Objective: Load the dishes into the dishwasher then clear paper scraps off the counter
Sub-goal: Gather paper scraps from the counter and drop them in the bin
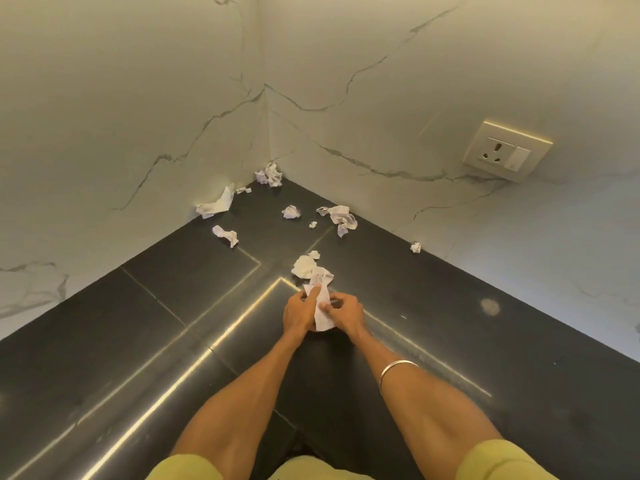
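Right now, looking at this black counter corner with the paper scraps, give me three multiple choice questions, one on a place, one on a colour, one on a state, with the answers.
1. Where is the cream wall socket?
A. on the right-hand marble wall
B. on the left-hand marble wall
C. flat on the counter

2. What colour is the stone counter?
A. white
B. black
C. red

3. What are the two hands doing?
A. resting flat, holding nothing
B. both holding a white paper piece
C. pressing the socket switch

Answers:
1. A, the socket sits on the wall right of the corner.
2. B, the counter surface is dark black under the crumpled white paper scraps.
3. B, the left hand and right hand pinch the white paper piece between them.
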`<state>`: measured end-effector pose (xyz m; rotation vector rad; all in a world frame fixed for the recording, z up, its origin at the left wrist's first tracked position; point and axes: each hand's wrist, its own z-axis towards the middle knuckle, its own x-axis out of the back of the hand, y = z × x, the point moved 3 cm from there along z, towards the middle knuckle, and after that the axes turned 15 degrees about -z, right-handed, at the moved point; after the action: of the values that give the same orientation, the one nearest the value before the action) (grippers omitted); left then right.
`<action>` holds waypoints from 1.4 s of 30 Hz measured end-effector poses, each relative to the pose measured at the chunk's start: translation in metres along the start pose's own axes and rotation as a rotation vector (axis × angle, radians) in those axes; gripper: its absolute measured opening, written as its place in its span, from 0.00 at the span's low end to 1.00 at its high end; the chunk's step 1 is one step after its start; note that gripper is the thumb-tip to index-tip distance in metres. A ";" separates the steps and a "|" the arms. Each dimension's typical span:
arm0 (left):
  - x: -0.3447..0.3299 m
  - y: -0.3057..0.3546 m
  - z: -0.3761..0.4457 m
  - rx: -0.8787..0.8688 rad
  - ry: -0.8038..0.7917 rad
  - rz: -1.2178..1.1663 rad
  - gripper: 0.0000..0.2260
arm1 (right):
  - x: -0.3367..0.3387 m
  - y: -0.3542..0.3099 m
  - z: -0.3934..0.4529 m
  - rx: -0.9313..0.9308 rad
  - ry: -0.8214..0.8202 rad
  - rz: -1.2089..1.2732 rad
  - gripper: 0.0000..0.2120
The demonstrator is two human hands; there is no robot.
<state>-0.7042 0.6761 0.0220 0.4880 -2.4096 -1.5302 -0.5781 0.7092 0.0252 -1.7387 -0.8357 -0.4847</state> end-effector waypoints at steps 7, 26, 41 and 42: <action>0.044 -0.015 0.009 0.107 0.108 -0.231 0.13 | -0.029 -0.039 0.006 0.174 -0.163 -0.090 0.03; 0.064 -0.001 0.044 0.270 0.179 -0.657 0.14 | -0.012 -0.044 0.058 0.156 0.133 -0.320 0.22; 0.046 0.006 0.036 0.292 0.116 -0.976 0.24 | -0.028 -0.084 0.022 0.097 -0.060 0.175 0.10; 0.046 0.005 0.036 0.290 0.098 -0.992 0.25 | -0.032 -0.087 0.016 0.111 -0.082 0.155 0.10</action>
<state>-0.7609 0.6894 0.0126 1.9794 -2.4121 -1.3398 -0.6656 0.7285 0.0549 -1.7135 -0.7646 -0.2601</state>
